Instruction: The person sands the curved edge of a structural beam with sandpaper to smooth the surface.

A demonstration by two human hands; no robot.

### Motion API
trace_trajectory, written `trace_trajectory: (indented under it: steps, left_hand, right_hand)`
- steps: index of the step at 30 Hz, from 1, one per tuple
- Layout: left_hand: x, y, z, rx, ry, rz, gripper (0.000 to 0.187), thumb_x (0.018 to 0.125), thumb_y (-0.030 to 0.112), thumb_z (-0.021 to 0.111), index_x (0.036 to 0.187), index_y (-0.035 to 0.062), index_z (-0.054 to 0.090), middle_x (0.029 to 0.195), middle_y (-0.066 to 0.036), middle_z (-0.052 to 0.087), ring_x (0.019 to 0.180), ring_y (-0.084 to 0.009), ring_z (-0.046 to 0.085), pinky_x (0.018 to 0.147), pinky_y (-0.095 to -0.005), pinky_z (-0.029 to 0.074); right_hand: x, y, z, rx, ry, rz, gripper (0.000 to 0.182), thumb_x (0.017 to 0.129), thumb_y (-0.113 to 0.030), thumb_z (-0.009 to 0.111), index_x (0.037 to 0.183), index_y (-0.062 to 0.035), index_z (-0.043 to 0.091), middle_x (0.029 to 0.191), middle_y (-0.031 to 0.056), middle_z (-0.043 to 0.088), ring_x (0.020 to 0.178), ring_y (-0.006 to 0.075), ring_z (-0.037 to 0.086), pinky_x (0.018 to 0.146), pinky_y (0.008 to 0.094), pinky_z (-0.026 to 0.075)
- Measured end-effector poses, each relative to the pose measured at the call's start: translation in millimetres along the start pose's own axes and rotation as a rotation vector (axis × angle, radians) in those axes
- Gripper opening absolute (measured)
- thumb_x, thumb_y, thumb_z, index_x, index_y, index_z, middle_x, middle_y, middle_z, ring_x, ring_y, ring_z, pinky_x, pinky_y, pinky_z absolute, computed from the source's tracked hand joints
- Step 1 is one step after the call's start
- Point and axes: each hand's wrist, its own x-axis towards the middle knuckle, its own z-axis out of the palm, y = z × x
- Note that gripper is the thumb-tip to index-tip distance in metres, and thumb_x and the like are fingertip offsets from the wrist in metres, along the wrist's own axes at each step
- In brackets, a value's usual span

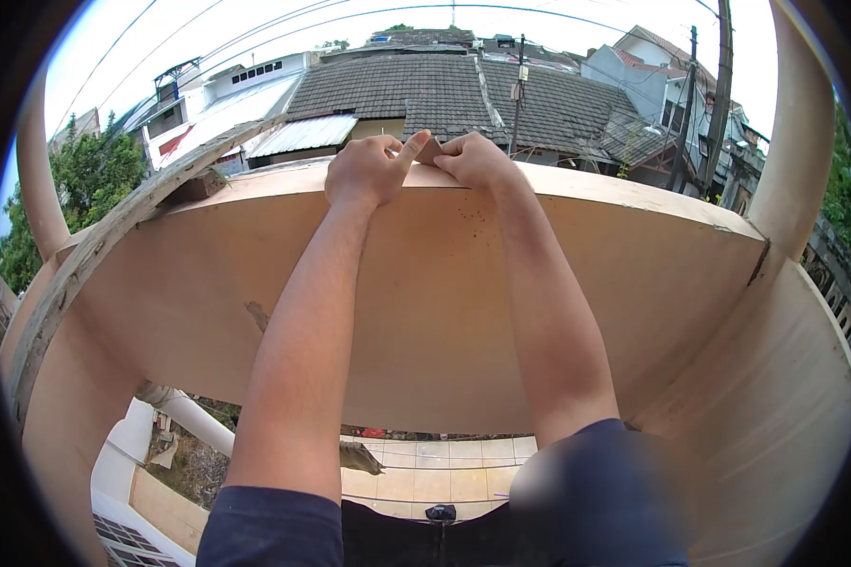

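Both arms reach forward to the top of a peach-coloured wall [425, 283]. My left hand [365, 172] is closed, its thumb and fingertips at one edge of a small, flat brown piece [429, 151]. On the other side of that piece, my right hand [480, 161] pinches it between thumb and fingers. The piece stands tilted just over the pale ledge [624, 194], partly covered by the fingers. Below the right hand, a cluster of dark specks [475, 223] marks the wall face.
A weathered wooden plank [151, 194] slants along the left over a brick-like block [195, 187]. Round columns [792, 123] rise at both sides. Beneath the wall lies a tiled floor [430, 484], well below. Tiled roofs [378, 90], poles and wires fill the background.
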Motion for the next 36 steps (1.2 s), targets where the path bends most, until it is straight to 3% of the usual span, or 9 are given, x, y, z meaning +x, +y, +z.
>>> trace_trajectory:
  steps: [4,9,14,22,32,34,36]
  left_hand:
    - [3,0,2,-0.017,0.002,0.016,0.093,0.090,0.098,0.040,0.118,0.0199,0.083,0.107,-0.002,0.082,0.106,-0.0198,0.077,0.088,-0.0412,0.062]
    - [2,1,-1,-0.028,-0.006,0.001,0.085,0.091,0.093,0.047,0.111,0.0188,0.085,0.102,-0.002,0.082,0.104,-0.0201,0.077,0.087,-0.0413,0.062]
    - [-1,4,-4,-0.042,-0.012,-0.020,0.079,0.093,0.089,0.052,0.109,0.0193,0.085,0.102,-0.002,0.082,0.101,-0.0196,0.077,0.086,-0.0408,0.062]
    - [-1,5,-4,-0.051,-0.011,-0.034,0.072,0.094,0.083,0.056,0.109,0.0193,0.085,0.100,-0.002,0.082,0.099,-0.0202,0.078,0.086,-0.0407,0.062]
    - [-2,4,-3,-0.051,0.010,-0.034,0.065,0.095,0.078,0.060,0.106,0.0184,0.085,0.097,-0.002,0.081,0.097,-0.0201,0.077,0.085,-0.0408,0.062]
    - [-1,3,-3,-0.047,0.017,-0.033,0.064,0.096,0.077,0.060,0.106,0.0188,0.085,0.098,-0.002,0.081,0.098,-0.0198,0.077,0.085,-0.0408,0.062]
    - [-1,3,-1,-0.049,0.025,-0.030,0.063,0.096,0.077,0.060,0.104,0.0200,0.085,0.099,-0.002,0.081,0.098,-0.0194,0.077,0.085,-0.0408,0.062]
  right_hand:
    - [-4,-3,1,-0.078,0.054,0.101,0.034,0.096,-0.031,0.071,0.127,-0.0250,0.082,0.118,0.0093,0.081,0.111,0.0281,0.075,0.100,0.0427,0.057]
    - [-9,-2,-10,-0.028,-0.086,-0.054,0.039,0.091,-0.031,0.071,0.127,-0.0237,0.082,0.117,0.0121,0.080,0.112,0.0290,0.075,0.100,0.0427,0.057]
    - [-8,-2,-10,0.031,-0.096,-0.022,0.038,0.092,-0.032,0.073,0.128,-0.0226,0.082,0.115,0.0134,0.081,0.111,0.0289,0.075,0.099,0.0424,0.057]
    - [-4,-3,1,-0.092,0.030,0.103,0.036,0.094,-0.032,0.069,0.127,-0.0313,0.082,0.119,0.0041,0.081,0.113,0.0259,0.075,0.103,0.0444,0.057]
    - [-5,-4,-2,-0.112,0.011,0.080,0.035,0.095,-0.032,0.069,0.127,-0.0315,0.082,0.120,0.0046,0.081,0.114,0.0269,0.075,0.103,0.0449,0.057]
    - [-1,0,-6,-0.072,-0.121,-0.022,0.036,0.096,-0.032,0.069,0.129,-0.0326,0.081,0.124,0.0037,0.080,0.117,0.0271,0.075,0.104,0.0454,0.057]
    - [2,-1,-1,-0.097,-0.067,0.063,0.036,0.096,-0.033,0.068,0.130,-0.0320,0.080,0.125,0.0035,0.080,0.118,0.0271,0.074,0.104,0.0454,0.057]
